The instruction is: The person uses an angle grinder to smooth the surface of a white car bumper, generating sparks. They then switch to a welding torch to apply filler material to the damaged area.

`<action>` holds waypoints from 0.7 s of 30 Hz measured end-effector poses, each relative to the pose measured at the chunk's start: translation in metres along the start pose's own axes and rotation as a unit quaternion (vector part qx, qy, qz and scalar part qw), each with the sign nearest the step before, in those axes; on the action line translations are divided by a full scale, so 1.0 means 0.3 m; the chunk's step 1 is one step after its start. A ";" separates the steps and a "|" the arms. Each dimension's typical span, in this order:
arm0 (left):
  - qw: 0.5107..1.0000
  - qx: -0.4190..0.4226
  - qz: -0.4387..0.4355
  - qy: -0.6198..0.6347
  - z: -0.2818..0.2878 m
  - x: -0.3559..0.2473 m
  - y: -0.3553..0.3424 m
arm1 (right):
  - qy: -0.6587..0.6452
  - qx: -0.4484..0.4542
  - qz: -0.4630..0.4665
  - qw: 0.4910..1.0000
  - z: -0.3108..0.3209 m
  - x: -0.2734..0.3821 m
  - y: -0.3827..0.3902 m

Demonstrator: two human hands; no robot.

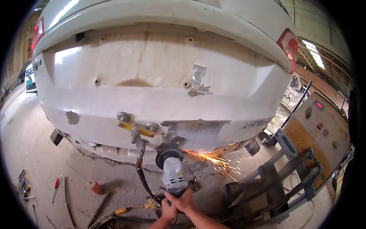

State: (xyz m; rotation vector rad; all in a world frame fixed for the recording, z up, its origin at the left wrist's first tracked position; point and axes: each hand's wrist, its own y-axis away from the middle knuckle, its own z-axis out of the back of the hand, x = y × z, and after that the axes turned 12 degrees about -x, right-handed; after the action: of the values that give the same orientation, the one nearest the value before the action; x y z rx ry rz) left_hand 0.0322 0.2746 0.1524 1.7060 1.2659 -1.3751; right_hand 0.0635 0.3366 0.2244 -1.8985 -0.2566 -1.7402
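Note:
My right hand [183, 199] is wrapped round the body of an angle grinder [174, 171]. Just left of it, my left hand [169, 209] grips the tool's rear, lower down. The grinder's disc meets the lower edge of a white car's tailgate [87, 99], and sparks [209, 157] fly right from it. Around that spot is a grey bare patch [198, 131]. A yellow bracket [143, 131] with round metal studs sits on the panel to the left, with a thick dark cable [144, 179] hanging from its clamp.
A wheeled machine [316, 133] with an orange-brown panel stands close at the right. Cables, a red screwdriver [56, 187], a tool set [24, 182] and an orange cylinder [95, 187] lie on the concrete floor [42, 145]. Another vehicle [29, 78] shows at the far left.

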 end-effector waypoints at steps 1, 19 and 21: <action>1.000 0.003 -0.015 0.008 -0.010 -0.016 0.000 | -0.009 -0.004 0.004 1.000 -0.001 0.001 -0.007; 0.994 0.057 -0.080 -0.050 0.022 0.021 -0.096 | -0.047 -0.009 -0.002 0.999 -0.019 0.025 -0.041; 0.997 0.075 -0.028 -0.009 0.056 0.187 -0.032 | 0.038 0.025 -0.011 0.999 0.004 -0.012 -0.007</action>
State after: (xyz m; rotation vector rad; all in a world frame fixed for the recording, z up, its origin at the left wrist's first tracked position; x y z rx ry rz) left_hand 0.0173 0.2802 0.0952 1.7650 1.2376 -1.5484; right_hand 0.0631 0.3398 0.2214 -1.7970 -0.2898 -1.8000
